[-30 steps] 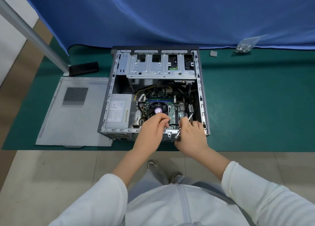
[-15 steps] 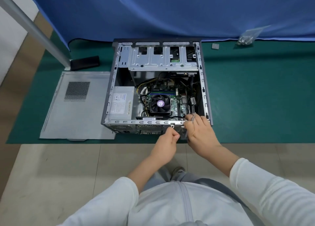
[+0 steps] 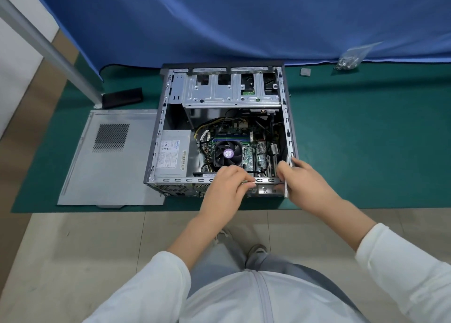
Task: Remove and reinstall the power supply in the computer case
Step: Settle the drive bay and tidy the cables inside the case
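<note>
We see the power supply [image 3: 172, 155] seated in the open computer case's [image 3: 290, 137] near-left corner, well left of both hands. Our left hand [image 3: 225, 188] curls at the near rim, its hold unclear; our right hand [image 3: 305, 181] grips a thin metal strip [image 3: 286, 188].

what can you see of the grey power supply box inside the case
The grey metal power supply box sits in the near-left corner of the open silver computer case, lying flat with its broad face up. That face carries a white label with small print and a barcode strip, too fine to read. Its left and near sides lie close against the case frame. Yellow and black cables run beside its right side toward the green motherboard. Neither of the hands touches it; the left hand is at the case's near rail to its right.
</note>
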{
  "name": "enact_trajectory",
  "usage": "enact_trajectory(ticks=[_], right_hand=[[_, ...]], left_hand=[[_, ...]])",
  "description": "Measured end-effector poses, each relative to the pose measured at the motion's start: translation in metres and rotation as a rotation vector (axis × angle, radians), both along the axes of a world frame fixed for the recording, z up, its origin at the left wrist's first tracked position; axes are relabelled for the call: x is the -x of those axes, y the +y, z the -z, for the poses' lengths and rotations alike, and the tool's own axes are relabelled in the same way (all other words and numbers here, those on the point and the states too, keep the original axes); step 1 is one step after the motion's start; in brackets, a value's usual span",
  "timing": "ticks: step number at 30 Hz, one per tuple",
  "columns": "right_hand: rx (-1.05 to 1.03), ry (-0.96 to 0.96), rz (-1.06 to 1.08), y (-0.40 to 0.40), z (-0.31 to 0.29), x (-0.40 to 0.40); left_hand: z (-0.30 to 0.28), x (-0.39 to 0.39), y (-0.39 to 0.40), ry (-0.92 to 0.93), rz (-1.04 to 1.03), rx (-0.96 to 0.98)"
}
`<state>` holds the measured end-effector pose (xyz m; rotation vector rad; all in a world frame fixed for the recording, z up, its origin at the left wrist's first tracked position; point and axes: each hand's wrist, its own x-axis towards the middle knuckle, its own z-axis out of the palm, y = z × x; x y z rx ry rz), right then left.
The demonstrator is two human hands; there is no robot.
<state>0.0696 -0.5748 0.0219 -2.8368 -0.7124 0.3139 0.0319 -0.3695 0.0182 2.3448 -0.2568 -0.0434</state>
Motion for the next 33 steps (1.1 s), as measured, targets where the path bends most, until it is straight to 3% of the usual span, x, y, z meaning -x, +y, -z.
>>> enact_trajectory(ticks=[5, 11, 15, 18, 24, 27, 33], right_hand=[[-0.128, -0.022, 0.035, 0.004, 0.007, 0.01], [-0.19, 0.076, 0.047, 0.002, 0.011, 0.007], [-0.282, 0.158, 0.092, 0.001, 0.011, 0.009], [-0.535, 0.24, 0.227, -0.001, 0.011, 0.017], [-0.731, 0.218, 0.437, -0.002, 0.0, 0.035], [-0.697, 0.209, 0.421, 0.004, -0.004, 0.042], [-0.923, 0.447, 0.455, 0.009, 0.005, 0.054]], left_hand=[[-0.003, -0.003, -0.023, 0.236, -0.146, 0.293], [0.011, 0.017, -0.033, 0.468, -0.238, 0.448], [0.015, 0.02, -0.037, 0.492, -0.307, 0.536], [0.015, 0.017, -0.045, 0.491, -0.338, 0.577], [0.018, 0.018, -0.059, 0.726, -0.518, 0.991], [0.02, 0.019, -0.058, 0.88, -0.621, 1.197], [0.025, 0.019, -0.051, 0.987, -0.664, 1.269]])
